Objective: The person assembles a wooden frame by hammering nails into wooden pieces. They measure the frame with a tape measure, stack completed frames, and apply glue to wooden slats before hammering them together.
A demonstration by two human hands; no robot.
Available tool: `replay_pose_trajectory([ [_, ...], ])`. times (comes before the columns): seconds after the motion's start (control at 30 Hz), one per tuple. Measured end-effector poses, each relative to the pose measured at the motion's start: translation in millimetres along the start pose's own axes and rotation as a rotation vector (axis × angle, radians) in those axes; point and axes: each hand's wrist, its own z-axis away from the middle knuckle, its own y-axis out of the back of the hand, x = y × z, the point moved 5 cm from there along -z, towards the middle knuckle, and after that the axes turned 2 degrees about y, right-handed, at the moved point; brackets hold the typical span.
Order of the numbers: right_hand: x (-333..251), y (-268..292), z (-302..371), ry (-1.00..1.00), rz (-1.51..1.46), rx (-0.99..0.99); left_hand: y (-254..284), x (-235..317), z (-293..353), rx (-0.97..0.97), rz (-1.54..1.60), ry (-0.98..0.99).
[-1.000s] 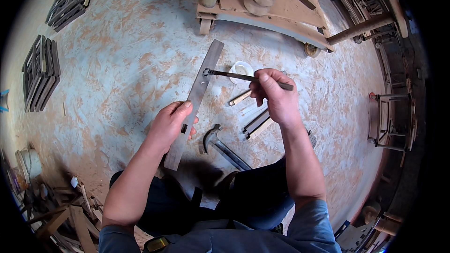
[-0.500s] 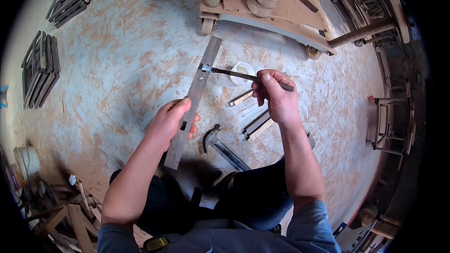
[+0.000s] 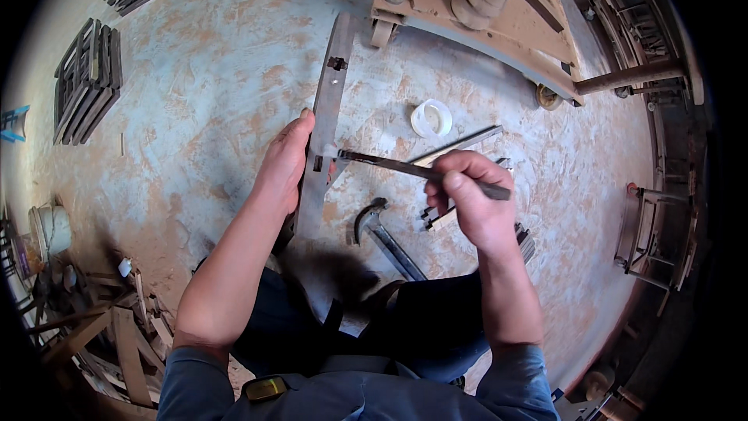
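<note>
The floor (image 3: 210, 86) is pale with brown staining. The left hand (image 3: 282, 162) grasps a dark mortised wooden rail (image 3: 327, 109), held above the floor in front of the person. The right hand (image 3: 479, 195) grips a slim dark stick (image 3: 389, 163), tip just beside the rail's lower mortise; contact cannot be confirmed. A claw hammer (image 3: 393, 247) lies on the floor; a translucent plastic tub (image 3: 419, 125) stands farther out.

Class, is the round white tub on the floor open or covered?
Open: no lid covers the tub, and its inside shows within the rim.
</note>
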Motion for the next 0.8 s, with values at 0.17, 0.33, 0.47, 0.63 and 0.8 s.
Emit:
replay_pose_trajectory([
  [0.17,7.3,-12.9,-2.5,-0.095,0.064,-0.063,0.7,-1.2,-0.6,-0.015,0.036,-0.017],
  [0.33,12.1,-15.5,-4.5,-0.101,0.076,-0.077,-0.9,-4.7,-5.6,-0.030,0.052,-0.061],
  [0.47,11.3,-17.0,-3.2,-0.089,0.074,-0.090,-1.5,-4.7,-5.9,-0.033,0.073,-0.123],
  [0.63,9.6,-13.8,-4.9,-0.106,0.077,-0.076,1.9,-6.5,-9.3,0.023,0.101,-0.148],
  [0.8,5.4,-22.0,-2.3,0.038,0.262,-0.043,-0.5,-5.8,-3.8,0.029,0.088,-0.169],
])
